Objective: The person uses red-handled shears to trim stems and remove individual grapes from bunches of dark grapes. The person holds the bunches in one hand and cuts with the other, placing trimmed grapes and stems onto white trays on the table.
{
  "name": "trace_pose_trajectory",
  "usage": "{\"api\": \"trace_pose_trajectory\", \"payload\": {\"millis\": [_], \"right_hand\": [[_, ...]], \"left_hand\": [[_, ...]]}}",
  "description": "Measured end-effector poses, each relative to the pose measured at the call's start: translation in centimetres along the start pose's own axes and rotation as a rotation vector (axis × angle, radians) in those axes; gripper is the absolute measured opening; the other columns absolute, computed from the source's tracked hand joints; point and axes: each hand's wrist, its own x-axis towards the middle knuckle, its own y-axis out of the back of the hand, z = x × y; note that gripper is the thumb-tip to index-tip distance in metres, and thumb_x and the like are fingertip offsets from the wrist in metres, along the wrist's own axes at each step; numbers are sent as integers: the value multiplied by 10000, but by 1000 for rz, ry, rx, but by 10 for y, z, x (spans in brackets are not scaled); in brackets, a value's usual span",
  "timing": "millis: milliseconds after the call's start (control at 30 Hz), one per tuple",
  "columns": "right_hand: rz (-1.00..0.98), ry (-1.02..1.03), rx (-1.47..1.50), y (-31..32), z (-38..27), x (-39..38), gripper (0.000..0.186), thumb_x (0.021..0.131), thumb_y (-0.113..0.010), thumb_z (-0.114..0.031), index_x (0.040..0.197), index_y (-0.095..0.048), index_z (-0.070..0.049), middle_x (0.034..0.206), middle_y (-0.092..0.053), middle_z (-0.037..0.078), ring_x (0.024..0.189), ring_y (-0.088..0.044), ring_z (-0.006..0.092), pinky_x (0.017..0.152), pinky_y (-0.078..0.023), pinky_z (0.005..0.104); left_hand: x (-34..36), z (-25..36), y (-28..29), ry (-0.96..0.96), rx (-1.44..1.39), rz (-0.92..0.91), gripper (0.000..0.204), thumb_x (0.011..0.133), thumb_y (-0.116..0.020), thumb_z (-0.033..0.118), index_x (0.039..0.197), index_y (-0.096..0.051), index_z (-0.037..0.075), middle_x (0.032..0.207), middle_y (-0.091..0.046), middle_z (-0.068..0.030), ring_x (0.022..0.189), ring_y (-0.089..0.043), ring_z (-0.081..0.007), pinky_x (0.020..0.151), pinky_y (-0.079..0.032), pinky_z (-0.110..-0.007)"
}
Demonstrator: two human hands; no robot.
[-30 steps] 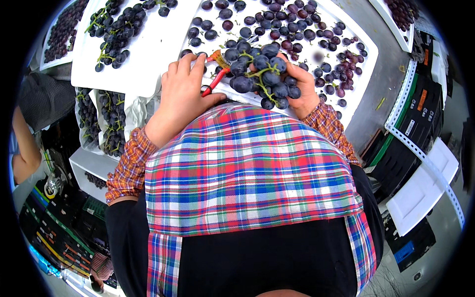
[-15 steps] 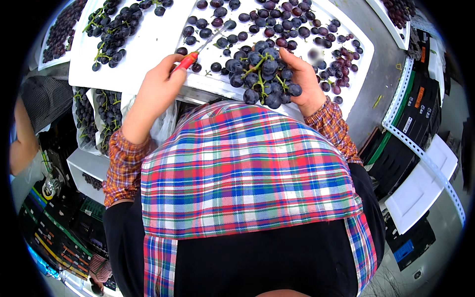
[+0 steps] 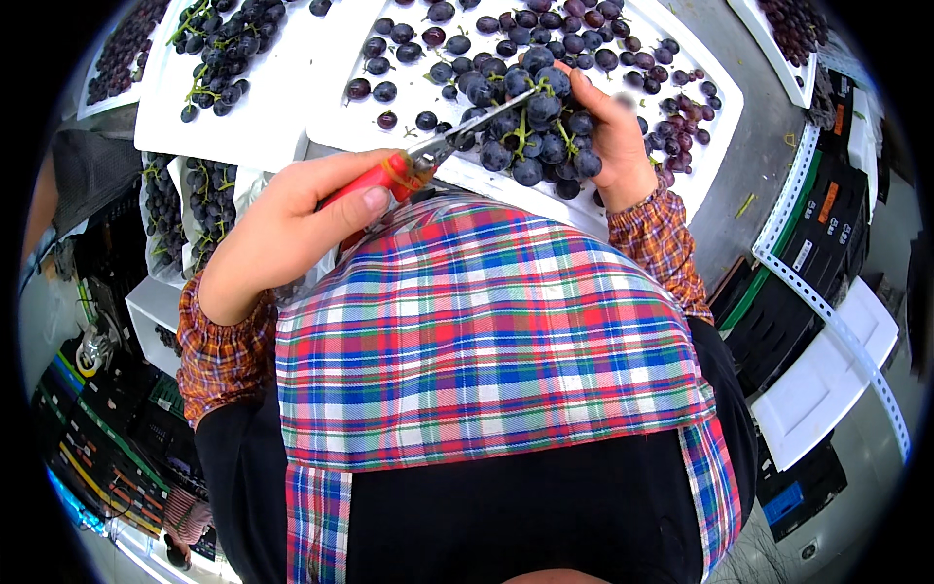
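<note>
My left hand [image 3: 321,209] is closed round the red handles of a pair of snips [image 3: 428,156]. Their narrow metal blades reach right, and the tip lies among the stems of a bunch of dark grapes [image 3: 530,146]. My right hand [image 3: 613,136] grips that bunch from its right side, with the thumb along its top; the other fingers are mostly hidden behind it. The bunch is held up over the near edge of a white foam tray [image 3: 715,146], on which many loose dark and reddish grapes [image 3: 574,44] are scattered.
Left of the tray, a white foam board [image 3: 263,122] bears more bunches [image 3: 224,49]. Below it, bagged grapes [image 3: 185,204] fill a container. Black crates [image 3: 812,224] and a white lid [image 3: 827,375] are at the right. Another person's arm [image 3: 44,204] shows at the far left.
My left hand has turned the snips from pointing up and away to pointing right, bringing the blades into the bunch. The right hand still holds the grapes, slightly shifted.
</note>
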Motion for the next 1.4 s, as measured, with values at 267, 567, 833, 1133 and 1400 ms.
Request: {"api": "trace_pose_trajectory", "payload": {"millis": [267,567,833,1133,1400], "right_hand": [[-458,-88,189,11,-10,5,506,982,-467,-312,1347,-422,34,1306,-528,168,1163,-559,267,1003,-460,396],[-389,-61,88,13,-16,7,493,973,-498,-299,1336,-432,27,1293,-538,164,1146,-577,260,980,-490,399],[-439,-24,73,5,-20,7,511,964,-511,-310,1343,-431,23,1288,-540,171,1136,-584,259,973,-496,392],[-326,-22,62,12,-20,6,478,956,-535,-262,1334,-451,18,1280,-550,166,1123,-591,266,960,-507,405],[-398,-24,124,-4,-21,6,459,966,-518,-248,1321,-456,36,1254,-567,163,1077,-616,247,940,-522,372]], "left_hand": [[12,-2,-9,-58,-81,21,360,973,-498,189,1266,-561,-10,997,-640,-55,769,-549,-103,681,-464,-262],[16,3,-12,-96,-79,33,356,980,-486,183,1259,-558,-25,986,-638,-60,768,-553,-110,675,-486,-265],[19,1,-11,-65,-133,12,374,983,-490,202,1275,-542,-28,943,-622,-49,740,-548,-108,663,-484,-262],[22,2,-15,-185,75,99,347,974,-505,186,1237,-557,-34,806,-610,-51,673,-535,-105,635,-448,-252],[26,-9,-19,-246,271,222,345,943,-532,166,1233,-567,-18,767,-624,-74,638,-567,-129,610,-466,-270]]}}
